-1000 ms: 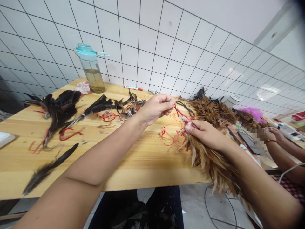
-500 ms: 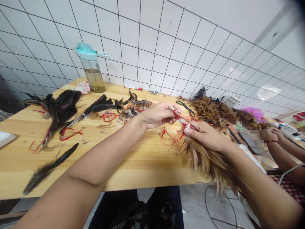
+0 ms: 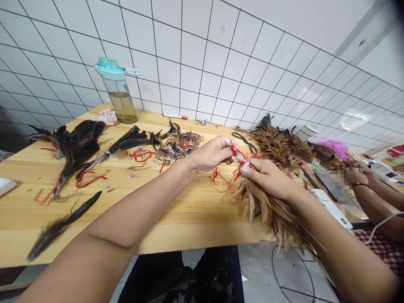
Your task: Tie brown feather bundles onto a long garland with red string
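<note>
My right hand [image 3: 265,176] is closed around the bound quill end of a bundle of brown feathers [image 3: 268,210], whose plumes hang down past the table's front edge. Red string [image 3: 234,150] is wound about the pale quills. At the bundle's upper tip, my left hand [image 3: 217,153] pinches the red string, its thumb and fingers close together. A small pale end pokes out by the left fingertips; I cannot make out what it is. Loose red threads [image 3: 221,181] lie on the table just beneath both hands.
Black feather bundles [image 3: 75,143] and a single dark feather [image 3: 65,225] lie on the left. A water bottle [image 3: 121,99] stands near the tiled wall, beside a marker [image 3: 175,116]. Black scissors [image 3: 245,142], heaped brown feathers [image 3: 280,141] and a white phone [image 3: 331,208] are rightward, near another person's hands [image 3: 360,174].
My left hand has shifted slightly, its fingers now closer in at the bundle's tip. My right hand keeps its grip. The camera view has moved a little.
</note>
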`<state>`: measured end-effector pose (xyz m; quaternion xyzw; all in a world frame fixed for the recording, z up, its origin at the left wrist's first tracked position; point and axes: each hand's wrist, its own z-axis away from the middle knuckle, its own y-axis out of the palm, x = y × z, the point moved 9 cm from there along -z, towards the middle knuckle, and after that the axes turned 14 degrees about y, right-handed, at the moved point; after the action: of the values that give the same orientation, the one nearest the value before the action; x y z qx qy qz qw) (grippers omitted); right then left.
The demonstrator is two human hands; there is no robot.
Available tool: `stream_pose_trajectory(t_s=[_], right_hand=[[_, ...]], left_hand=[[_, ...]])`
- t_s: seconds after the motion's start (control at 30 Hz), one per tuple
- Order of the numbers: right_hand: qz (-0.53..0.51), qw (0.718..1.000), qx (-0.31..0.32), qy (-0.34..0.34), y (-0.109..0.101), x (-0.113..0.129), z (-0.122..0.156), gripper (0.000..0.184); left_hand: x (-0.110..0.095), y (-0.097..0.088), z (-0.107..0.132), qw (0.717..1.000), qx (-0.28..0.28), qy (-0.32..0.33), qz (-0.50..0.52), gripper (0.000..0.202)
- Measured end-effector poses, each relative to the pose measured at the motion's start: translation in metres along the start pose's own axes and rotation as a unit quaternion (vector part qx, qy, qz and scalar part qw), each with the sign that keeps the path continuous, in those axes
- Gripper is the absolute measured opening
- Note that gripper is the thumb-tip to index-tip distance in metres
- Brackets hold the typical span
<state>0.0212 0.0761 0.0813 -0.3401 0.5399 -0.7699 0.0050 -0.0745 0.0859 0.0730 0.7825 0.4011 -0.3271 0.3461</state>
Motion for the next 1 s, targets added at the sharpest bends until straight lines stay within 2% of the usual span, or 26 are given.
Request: stream_pose_trajectory(t_s=[0.1, 0.23, 0.3, 0.5, 0.73, 0.83, 1.0], right_hand=[[-0.010, 1.000, -0.020, 0.009, -0.004, -0.003, 0.000, 0.050], [-0.015, 0.998, -0.054, 0.030, -0.011, -0.010, -0.001, 0.049], [0.004, 0.996, -0.079, 0.038, -0.015, -0.012, 0.000, 0.047], [0.121, 0.978, -0.156, 0.068, -0.022, -0.010, -0.001, 0.044], [0.262, 0.937, -0.200, 0.113, -0.020, 0.000, -0.005, 0.044], [0.303, 0.919, -0.216, 0.128, -0.020, 0.000, -0.007, 0.047], [0.318, 0.912, -0.212, 0.148, -0.018, -0.005, -0.010, 0.047]], left_hand=[[-0.004, -0.008, -0.002, 0.998, -0.016, 0.025, -0.058, 0.017], [-0.021, -0.033, 0.000, 0.975, -0.135, 0.099, -0.144, 0.012], [-0.030, -0.038, 0.003, 0.958, -0.175, 0.132, -0.183, 0.010], [-0.032, -0.024, 0.006, 0.944, -0.167, 0.135, -0.252, 0.026], [-0.029, -0.022, 0.011, 0.924, -0.200, 0.125, -0.300, 0.017], [-0.034, -0.018, 0.012, 0.907, -0.184, 0.150, -0.347, 0.015], [-0.041, -0.010, 0.012, 0.870, -0.136, 0.194, -0.433, 0.008]])
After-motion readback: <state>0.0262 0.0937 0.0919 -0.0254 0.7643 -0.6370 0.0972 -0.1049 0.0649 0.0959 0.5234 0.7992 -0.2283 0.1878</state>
